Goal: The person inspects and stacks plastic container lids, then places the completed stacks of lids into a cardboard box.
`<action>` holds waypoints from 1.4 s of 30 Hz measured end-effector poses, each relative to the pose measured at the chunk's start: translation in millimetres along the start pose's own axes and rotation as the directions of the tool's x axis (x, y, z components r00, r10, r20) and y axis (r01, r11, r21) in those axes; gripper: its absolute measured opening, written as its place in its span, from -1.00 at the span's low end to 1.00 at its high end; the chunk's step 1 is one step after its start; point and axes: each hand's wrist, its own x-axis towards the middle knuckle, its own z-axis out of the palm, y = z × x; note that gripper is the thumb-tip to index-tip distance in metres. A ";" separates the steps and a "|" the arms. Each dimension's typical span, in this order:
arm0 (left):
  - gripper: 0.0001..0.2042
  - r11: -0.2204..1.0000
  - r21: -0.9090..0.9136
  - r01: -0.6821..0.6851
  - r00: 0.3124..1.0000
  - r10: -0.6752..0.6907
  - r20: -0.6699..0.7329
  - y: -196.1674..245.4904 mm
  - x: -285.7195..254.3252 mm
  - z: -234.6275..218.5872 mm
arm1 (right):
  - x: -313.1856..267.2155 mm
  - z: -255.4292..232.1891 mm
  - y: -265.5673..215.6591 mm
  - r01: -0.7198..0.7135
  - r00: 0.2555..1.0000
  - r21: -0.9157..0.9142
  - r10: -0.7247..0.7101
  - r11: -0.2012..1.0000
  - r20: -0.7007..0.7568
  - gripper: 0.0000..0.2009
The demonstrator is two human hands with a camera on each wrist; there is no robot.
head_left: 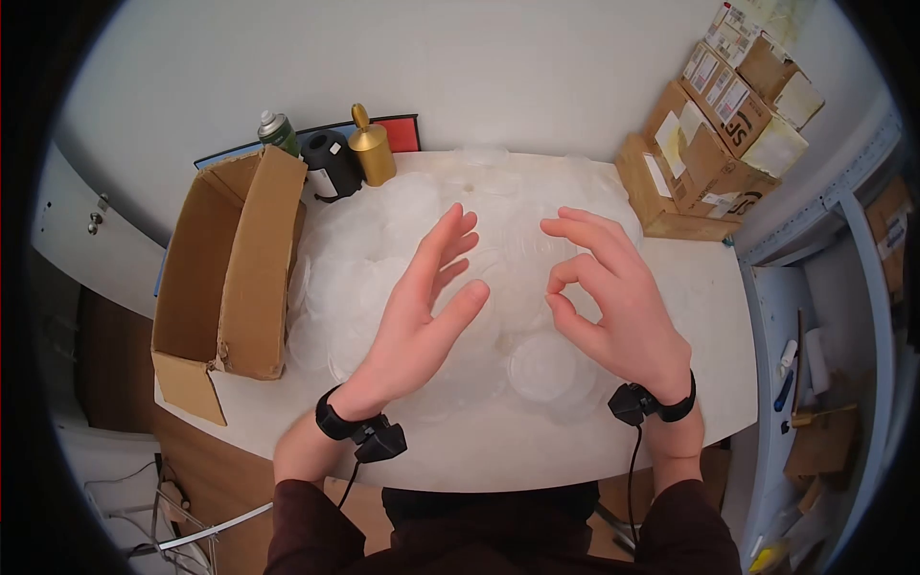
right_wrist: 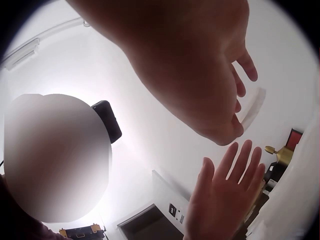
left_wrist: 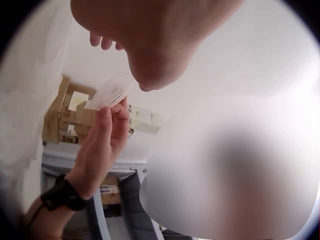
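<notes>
My right hand (head_left: 613,297) pinches a clear, round plastic lid (left_wrist: 111,94) between thumb and index finger, above the table. Edge-on, the same lid (right_wrist: 256,106) appears as a thin curved strip in the right wrist view. My left hand (head_left: 422,307) is raised opposite it, fingers straight and thumb apart, holding nothing; its spread palm shows in the right wrist view. Beneath both hands spreads a large heap of similar translucent lids (head_left: 355,235). One round lid (head_left: 542,367) lies near the front of the heap.
An open cardboard box (head_left: 264,278) stands at the left edge of the white table (head_left: 460,455). Behind it are a spray can (head_left: 278,132), a black roll (head_left: 331,165) and a gold bottle (head_left: 373,155). Stacked cartons (head_left: 704,144) occupy the back right, near a shelf (head_left: 781,307).
</notes>
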 end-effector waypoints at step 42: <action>-0.17 0.445 -0.867 0.226 0.918 -0.394 0.037 9.3 8.9 -8.9 | -37.5 7.6 -30.9 0.118 0.884 -0.082 -0.067 0.990 0.462 -0.70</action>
